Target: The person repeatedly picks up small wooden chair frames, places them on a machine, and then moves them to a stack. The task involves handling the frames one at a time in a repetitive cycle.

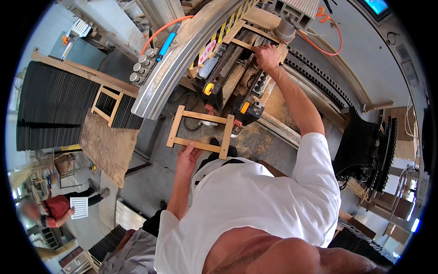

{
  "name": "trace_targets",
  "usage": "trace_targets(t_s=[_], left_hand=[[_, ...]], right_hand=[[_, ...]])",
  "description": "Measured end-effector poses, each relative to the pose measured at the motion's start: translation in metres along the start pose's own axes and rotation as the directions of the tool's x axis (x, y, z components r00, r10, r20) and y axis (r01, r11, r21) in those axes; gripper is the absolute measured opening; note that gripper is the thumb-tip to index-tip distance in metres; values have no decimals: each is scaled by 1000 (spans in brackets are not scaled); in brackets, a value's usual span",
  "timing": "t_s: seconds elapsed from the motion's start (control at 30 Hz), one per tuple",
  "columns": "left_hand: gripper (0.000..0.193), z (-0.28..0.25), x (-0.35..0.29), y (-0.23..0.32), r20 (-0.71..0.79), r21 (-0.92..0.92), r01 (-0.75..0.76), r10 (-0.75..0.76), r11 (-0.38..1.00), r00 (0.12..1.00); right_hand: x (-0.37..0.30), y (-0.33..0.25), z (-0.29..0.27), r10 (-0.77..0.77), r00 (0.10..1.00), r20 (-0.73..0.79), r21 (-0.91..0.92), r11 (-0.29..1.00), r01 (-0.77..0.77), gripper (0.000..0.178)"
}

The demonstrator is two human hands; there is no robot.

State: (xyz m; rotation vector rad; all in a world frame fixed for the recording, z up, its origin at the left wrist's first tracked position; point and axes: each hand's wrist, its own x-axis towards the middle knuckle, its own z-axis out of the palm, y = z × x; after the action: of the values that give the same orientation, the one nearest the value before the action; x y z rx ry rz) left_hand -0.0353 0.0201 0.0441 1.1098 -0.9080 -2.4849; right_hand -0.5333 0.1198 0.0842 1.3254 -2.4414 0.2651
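Observation:
A small light-wood frame, with two side posts and two cross rails, is in my left hand. My fingers are closed on its lower rail, and it hangs in front of my body, apart from the machine. Farther ahead, my right arm stretches out to the machine. There my right hand is closed on a second wooden frame, which lies on the machine bed beneath a round metal clamp head. My hand covers part of this frame, and its fingertips are partly hidden.
A curved metal guard rail stands left of the machine. Black yellow-knobbed machine parts jut toward me. Another wooden frame leans on black stacked panels at left. Co-workers include a person in red and someone in a grey shirt.

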Motion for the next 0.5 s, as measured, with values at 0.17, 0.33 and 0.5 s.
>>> trace_targets(t_s=[0.17,0.33,0.5], left_hand=[[28,-7,4,-6,-98,-5,-53,52,999,994],[30,-19,13,-19,-166,-7,-91,89,996,982],[34,-31,13,-29,-292,3,-85,82,996,953]], right_hand=[[10,11,2,4,1000,-1,-23,1000,-4,24],[17,12,5,61,997,47,-149,987,-53,12],[14,8,-11,-12,997,70,-124,992,21,23]])
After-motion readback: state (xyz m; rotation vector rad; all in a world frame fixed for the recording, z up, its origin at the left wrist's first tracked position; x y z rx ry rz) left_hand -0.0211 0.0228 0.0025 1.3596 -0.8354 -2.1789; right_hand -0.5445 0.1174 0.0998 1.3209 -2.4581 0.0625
